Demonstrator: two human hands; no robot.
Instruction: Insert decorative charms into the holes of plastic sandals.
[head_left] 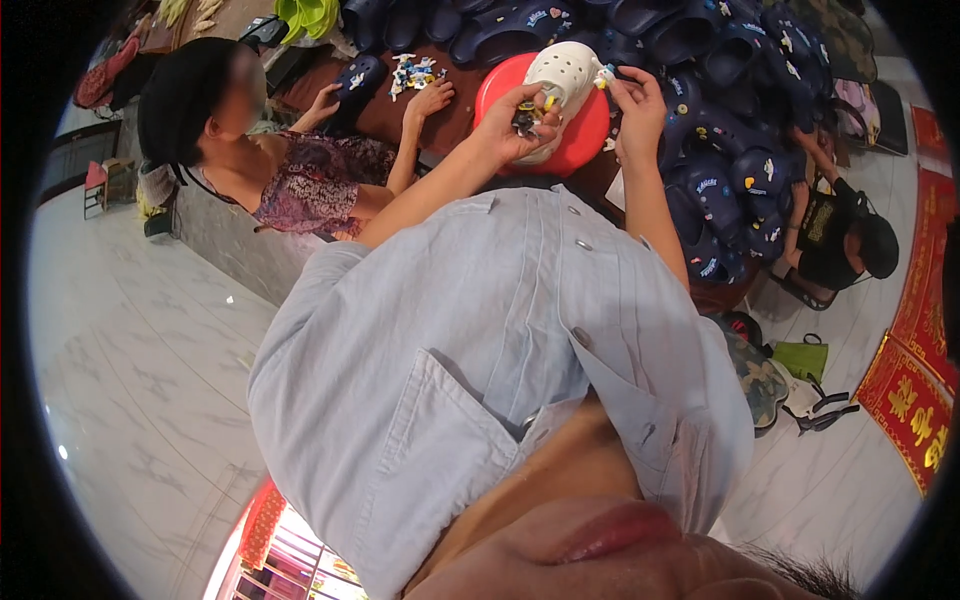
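A white clog [561,70] with holes across its top rests over a red round surface [588,135] in front of me. My left hand [517,128] is closed on several small dark and yellow shoe charms [527,119], with its fingertips close to the clog's near end. Whether it also grips the clog, I cannot tell. My right hand [638,108] pinches a small white shoe charm [605,76] between thumb and finger, at the clog's right side.
Navy clogs [705,190], many with charms, are heaped to the right and back. Loose charms [413,75] lie on the brown table at the left, where a co-worker [290,170] holds a navy clog [360,78]. Another person [840,230] is at the right. Lime-green shoes [307,16] stand behind.
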